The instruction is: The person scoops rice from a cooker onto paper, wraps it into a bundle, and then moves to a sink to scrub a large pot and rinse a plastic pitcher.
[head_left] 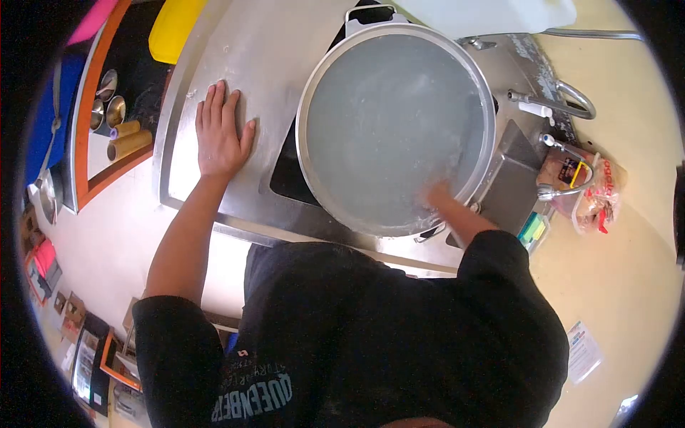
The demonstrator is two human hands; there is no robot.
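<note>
A large round metal pot (303, 143) filled with cloudy greyish liquid sits over the dark sink opening. My left hand (222, 135) lies flat on the steel counter (264, 78) left of the pot, fingers spread, holding nothing. Over the pot's lower right part, my right hand (437, 194) is at the liquid, smeared by motion. Its fingers are hidden or blurred, so what they hold, if anything, cannot be made out.
Curved metal taps (571, 107) stand to the right, beside a plastic bag (596, 192) and a green-and-yellow sponge (531, 228). A yellow object (173, 28) is at the upper left. An orange-edged shelf (84, 143) holds metal cups (115, 111) and rolls (130, 145).
</note>
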